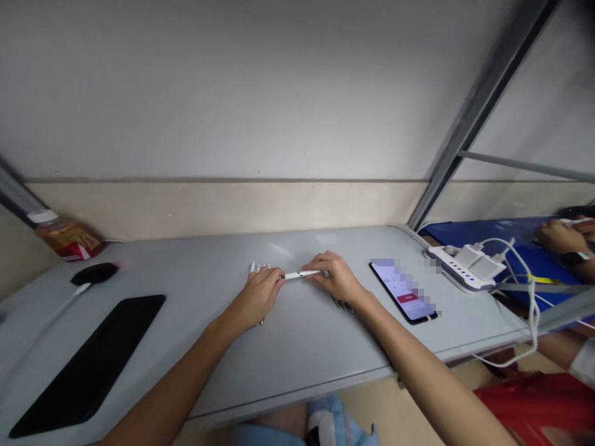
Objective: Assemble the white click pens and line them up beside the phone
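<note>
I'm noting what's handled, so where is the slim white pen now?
In the head view, just below centre, the slim white pen is held between the bare left hand and bare right hand, over the smooth grey tabletop.

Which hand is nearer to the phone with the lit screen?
The right. The right hand is just left of the phone, apart from it; the left hand is farther left, beyond the right one.

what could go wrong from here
The pen is held only by the fingers of the left hand and right hand, so it could slip. The phone lies just right of the right hand and might get knocked. The white cables hang past the table and could snag.
</note>
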Tool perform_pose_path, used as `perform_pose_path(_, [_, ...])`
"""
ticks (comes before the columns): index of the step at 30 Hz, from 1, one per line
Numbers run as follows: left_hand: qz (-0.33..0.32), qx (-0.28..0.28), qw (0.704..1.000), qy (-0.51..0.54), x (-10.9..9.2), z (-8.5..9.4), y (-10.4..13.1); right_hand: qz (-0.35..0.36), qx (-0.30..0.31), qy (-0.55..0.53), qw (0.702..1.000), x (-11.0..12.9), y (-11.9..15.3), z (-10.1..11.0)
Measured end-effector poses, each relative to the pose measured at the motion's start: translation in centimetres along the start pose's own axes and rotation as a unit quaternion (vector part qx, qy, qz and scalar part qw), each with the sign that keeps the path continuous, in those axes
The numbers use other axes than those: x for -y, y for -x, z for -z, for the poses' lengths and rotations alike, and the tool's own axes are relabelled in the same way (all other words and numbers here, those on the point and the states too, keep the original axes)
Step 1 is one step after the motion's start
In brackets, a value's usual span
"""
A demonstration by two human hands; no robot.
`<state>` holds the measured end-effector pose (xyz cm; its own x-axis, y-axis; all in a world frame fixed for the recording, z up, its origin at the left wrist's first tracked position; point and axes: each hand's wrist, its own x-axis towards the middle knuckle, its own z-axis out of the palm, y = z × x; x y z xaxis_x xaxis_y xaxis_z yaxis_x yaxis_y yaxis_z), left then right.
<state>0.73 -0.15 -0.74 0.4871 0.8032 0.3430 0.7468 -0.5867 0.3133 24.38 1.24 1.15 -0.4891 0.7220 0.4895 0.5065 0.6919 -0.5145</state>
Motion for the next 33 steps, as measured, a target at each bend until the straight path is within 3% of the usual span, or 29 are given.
perform_pose_path(3, [-0.008,-0.006,1.000,-0.011,0.1,0.2,0.0,-0.024,0.017,-0.049,0.998,0.3,0.0,0.2])
perform_pose_path(8, [-0.015,-0.002,1.000,-0.011,-0.3,0.8,0.0,-0.134,0.052,-0.197,0.970,0.4,0.1,0.2])
perform_pose_path(11, [-0.006,-0.012,1.000,-0.002,-0.5,1.0,-0.1,-0.138,0.049,-0.244,0.959,0.3,0.1,0.6])
perform_pose_path(18, [-0.007,-0.014,1.000,0.002,-0.5,1.1,0.0,-0.155,0.099,-0.225,0.957,-0.2,0.1,0.6])
perform_pose_path(23, [-0.004,-0.015,1.000,0.008,-0.8,1.4,0.2,-0.129,0.066,-0.222,0.964,0.0,0.1,0.6])
perform_pose_path(27, [-0.002,-0.012,1.000,0.005,-0.7,1.3,0.2,-0.167,0.100,-0.212,0.958,0.0,0.2,0.6])
perform_pose_path(33, [0.002,-0.008,1.000,0.001,-0.6,1.1,0.0,-0.151,0.073,-0.206,0.964,-0.1,0.2,0.5])
